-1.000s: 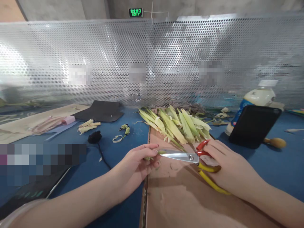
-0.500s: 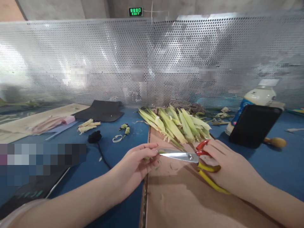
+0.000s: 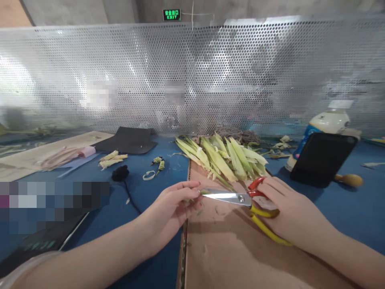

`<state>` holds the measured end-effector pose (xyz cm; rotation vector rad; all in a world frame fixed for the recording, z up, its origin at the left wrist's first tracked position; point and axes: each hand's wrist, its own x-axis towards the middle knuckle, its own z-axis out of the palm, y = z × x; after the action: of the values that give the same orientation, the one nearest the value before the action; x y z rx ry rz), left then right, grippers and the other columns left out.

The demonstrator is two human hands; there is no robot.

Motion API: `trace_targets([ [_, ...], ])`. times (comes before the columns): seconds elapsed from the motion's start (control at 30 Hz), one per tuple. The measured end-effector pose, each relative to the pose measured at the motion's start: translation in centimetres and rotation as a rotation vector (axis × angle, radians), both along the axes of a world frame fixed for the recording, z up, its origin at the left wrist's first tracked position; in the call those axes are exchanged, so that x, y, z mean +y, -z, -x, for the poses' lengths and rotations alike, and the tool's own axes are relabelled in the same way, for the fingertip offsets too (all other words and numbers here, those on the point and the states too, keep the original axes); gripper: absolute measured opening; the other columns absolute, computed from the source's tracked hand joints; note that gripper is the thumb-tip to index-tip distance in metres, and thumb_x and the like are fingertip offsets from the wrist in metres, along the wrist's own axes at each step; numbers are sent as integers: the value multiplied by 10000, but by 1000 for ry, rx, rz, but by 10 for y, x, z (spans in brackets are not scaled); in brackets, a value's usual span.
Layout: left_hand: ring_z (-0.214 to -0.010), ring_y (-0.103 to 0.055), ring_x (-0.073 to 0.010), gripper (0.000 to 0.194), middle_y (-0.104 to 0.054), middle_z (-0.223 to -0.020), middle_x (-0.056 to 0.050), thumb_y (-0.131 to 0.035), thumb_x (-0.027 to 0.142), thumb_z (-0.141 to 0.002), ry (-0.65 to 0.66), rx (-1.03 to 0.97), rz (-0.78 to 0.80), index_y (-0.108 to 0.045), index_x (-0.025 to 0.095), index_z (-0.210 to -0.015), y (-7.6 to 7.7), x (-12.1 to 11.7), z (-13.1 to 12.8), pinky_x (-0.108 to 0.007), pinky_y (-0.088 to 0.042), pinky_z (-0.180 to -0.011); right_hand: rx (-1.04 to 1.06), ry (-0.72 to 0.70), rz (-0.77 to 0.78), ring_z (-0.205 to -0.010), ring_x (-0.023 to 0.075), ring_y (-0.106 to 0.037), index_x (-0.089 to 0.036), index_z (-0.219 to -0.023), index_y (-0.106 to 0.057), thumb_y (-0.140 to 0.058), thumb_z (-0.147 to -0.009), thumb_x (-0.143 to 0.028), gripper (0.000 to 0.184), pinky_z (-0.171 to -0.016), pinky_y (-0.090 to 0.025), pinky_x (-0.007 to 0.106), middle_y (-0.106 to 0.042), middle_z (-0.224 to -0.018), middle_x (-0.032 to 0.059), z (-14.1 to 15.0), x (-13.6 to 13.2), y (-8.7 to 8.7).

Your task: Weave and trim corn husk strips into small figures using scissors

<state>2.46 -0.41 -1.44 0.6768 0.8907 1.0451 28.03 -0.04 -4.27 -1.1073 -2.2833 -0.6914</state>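
Thumb and fingers of my left hand (image 3: 177, 204) pinch a small strip of green corn husk (image 3: 204, 192), most of which is hidden behind the fingers. My right hand (image 3: 284, 208) grips scissors (image 3: 230, 198) with red and yellow handles. Their blades point left and look closed or nearly so, with the tips right at the strip beside my left fingertips. Below the blades is a brown cardboard sheet (image 3: 228, 257) with a few tiny green clippings on it. Just beyond the scissors lies a pile of pale green corn husks (image 3: 222, 158).
A black phone (image 3: 325, 160) leans against a bottle (image 3: 326, 120) at right, near a wooden-handled tool (image 3: 352, 180). Left on the blue table (image 3: 168, 152) are a black flower (image 3: 120, 173), husk scraps (image 3: 112, 159) and black sheet (image 3: 124, 140). A perforated metal screen (image 3: 144, 72) stands behind.
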Motion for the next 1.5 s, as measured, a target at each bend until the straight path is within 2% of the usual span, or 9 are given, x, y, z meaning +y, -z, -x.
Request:
trace_targets([
  [0.27, -674, -569, -84, 177, -613, -790, -26, -644, 105, -712, 61, 37, -71, -614, 131, -885, 5, 0, 3, -199, -465, -703, -10, 37, 38, -932, 264, -557, -186, -831, -558, -432, -815, -322, 186, -773, -498, 422, -611, -871, 80, -1, 0, 3],
  [0.43, -678, -564, -87, 209, -614, -811, -28, -659, 116, -705, 56, 46, -120, -594, 138, -903, 6, 0, 3, -207, -452, -708, -20, 42, 30, -925, 259, -562, -188, -833, -558, -432, -814, -326, 188, -760, -505, 413, -615, -871, 80, -2, 0, 3],
  [0.7, -729, -578, -96, 166, -616, -840, -36, -665, 123, -711, 55, 53, -131, -606, 139, -865, 1, -4, 1, -215, -458, -769, -14, 28, 14, -915, 244, -562, -189, -836, -553, -443, -818, -310, 165, -787, -490, 396, -604, -862, 72, 0, -1, 1],
  [0.97, -739, -582, -90, 151, -605, -847, -33, -655, 105, -718, 30, 63, -102, -597, 141, -853, 0, -4, 1, -195, -472, -771, -18, 15, -49, -814, 215, -543, -169, -822, -539, -454, -821, -308, 163, -711, -498, 361, -568, -812, 72, 3, -2, -2],
  [1.3, -730, -590, -102, 179, -615, -820, -41, -662, 110, -709, 59, 43, -124, -597, 140, -872, -1, -5, 1, -203, -464, -761, -31, 36, 9, -864, 229, -553, -190, -793, -566, -456, -811, -345, 191, -760, -492, 379, -583, -828, 74, -1, -1, 2],
  [1.5, -729, -582, -94, 157, -616, -841, -37, -654, 98, -713, 52, 51, -120, -607, 136, -857, -1, -5, 1, -202, -459, -770, -24, 34, 56, -920, 237, -545, -200, -788, -586, -448, -806, -302, 173, -792, -492, 395, -593, -861, 72, -2, -1, 2],
])
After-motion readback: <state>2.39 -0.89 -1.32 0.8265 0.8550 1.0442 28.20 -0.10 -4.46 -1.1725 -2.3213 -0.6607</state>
